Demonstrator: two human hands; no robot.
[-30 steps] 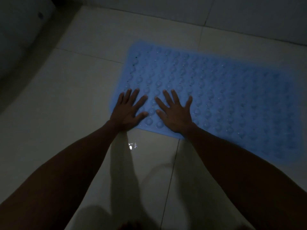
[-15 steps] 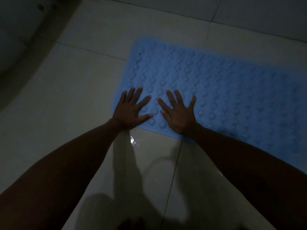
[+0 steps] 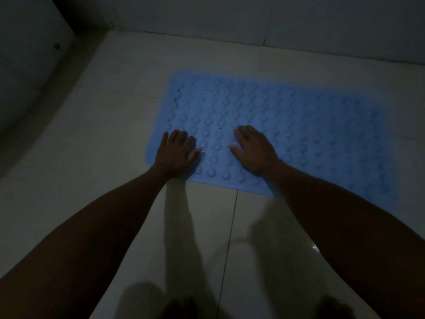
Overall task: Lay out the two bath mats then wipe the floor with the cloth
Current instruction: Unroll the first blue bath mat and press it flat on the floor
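Dim room, low light. One blue bath mat [image 3: 287, 125] lies flat on the pale tiled floor [image 3: 103, 139], bumps or suction cups facing up in rows. Its far edge lies near the base of the wall [image 3: 299, 24], not touching it.

Left hand [image 3: 176, 151] rests palm down on the mat's near left corner, fingers straight and close together, thumb out toward the other hand; grasping nothing. Right hand [image 3: 254, 149] lies palm down on the mat too, just beside the left with a gap of a few bump rows between them, fingers extended flat, thumb pointing toward the left hand; grasping nothing. Both forearms reach in from the near side of the mat.

A floor grout line [image 3: 230, 238] runs from the mat's near edge toward the camera, between the two arms. Small wet glints [image 3: 314, 248] on the tile near the right forearm. A large white curved fixture [image 3: 30, 65] sits well left of the mat; cannot tell what it is. Only one mat is in view.
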